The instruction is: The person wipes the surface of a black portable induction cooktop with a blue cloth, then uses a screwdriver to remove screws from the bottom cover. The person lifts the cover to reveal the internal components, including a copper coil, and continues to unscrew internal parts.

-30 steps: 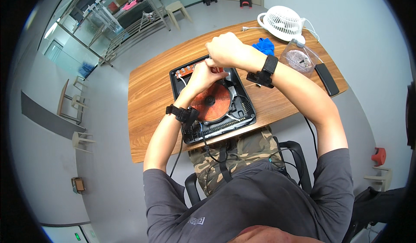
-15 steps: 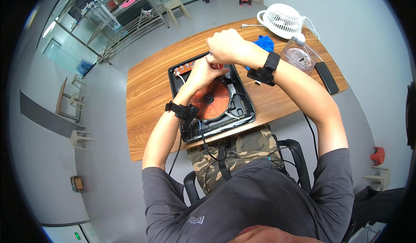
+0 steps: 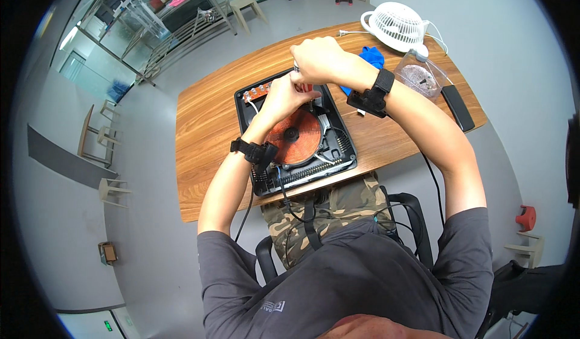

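An opened induction cooker base (image 3: 241,112), a black shallow housing, lies on the table in front of me. Its round copper coil (image 3: 305,135) shows, with an orange circuit board (image 3: 257,92) at the far left edge. My left hand (image 3: 284,100) is over the far part of the housing, fingers closed in a pinch. Just above it, my right hand (image 3: 317,61) is curled into a fist and touches or nearly touches the left. Something red shows between the hands; what either hand grips is hidden.
Right of the housing lie a blue cloth (image 3: 370,57), a clear plastic container (image 3: 417,80) with grey contents, and a black oblong object (image 3: 458,108). A white fan (image 3: 396,26) is at the far right of the wooden table (image 3: 202,139). Cables hang by my lap.
My right fist has shifted very slightly, its wrist tilting a little. The left hand stays at nearly the same place, and the housing has not visibly moved.
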The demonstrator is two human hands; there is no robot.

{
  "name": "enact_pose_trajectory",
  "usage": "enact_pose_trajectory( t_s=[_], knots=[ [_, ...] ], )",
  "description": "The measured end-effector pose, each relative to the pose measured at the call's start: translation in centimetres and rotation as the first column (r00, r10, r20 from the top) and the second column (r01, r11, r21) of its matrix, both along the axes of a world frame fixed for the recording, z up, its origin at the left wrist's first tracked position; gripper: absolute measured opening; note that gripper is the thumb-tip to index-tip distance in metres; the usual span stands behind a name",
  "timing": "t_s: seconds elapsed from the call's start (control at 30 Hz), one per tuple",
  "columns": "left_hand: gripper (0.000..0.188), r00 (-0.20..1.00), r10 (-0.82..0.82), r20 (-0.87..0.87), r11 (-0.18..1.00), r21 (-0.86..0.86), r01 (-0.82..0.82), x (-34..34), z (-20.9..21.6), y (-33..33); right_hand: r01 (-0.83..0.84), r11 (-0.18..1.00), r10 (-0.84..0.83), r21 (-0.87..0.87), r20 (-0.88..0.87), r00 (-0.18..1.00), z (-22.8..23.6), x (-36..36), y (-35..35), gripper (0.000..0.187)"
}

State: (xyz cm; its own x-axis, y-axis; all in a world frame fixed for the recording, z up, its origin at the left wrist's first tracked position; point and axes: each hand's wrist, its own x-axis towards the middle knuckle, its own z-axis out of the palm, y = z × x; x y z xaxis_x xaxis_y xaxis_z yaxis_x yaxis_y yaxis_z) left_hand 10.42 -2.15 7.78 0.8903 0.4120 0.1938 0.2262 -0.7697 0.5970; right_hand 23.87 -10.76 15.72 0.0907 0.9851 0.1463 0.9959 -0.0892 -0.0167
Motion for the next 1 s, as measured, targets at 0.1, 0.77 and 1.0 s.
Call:
enact_pose_trajectory(
  t_s=[0.1,0.77,1.0],
  knots=[
    [0.027,0.993,-0.030,0.112,0.999,0.022,0.027,-0.3,-0.4,0.4,-0.111,0.990,0.114,0.090,-0.028,0.993,-0.9,1.1,0.0,0.059],
    [0.028,0.994,-0.041,0.104,0.996,-0.070,0.049,-0.7,-0.4,0.6,0.019,0.999,-0.014,0.041,-0.130,0.991,0.0,-0.9,-0.6,0.050],
    [0.029,0.999,-0.045,-0.026,0.999,-0.012,0.045,-1.2,-0.8,1.0,0.026,0.997,-0.009,0.074,-0.221,0.975,-0.9,0.1,-0.4,0.047]
  ],
)
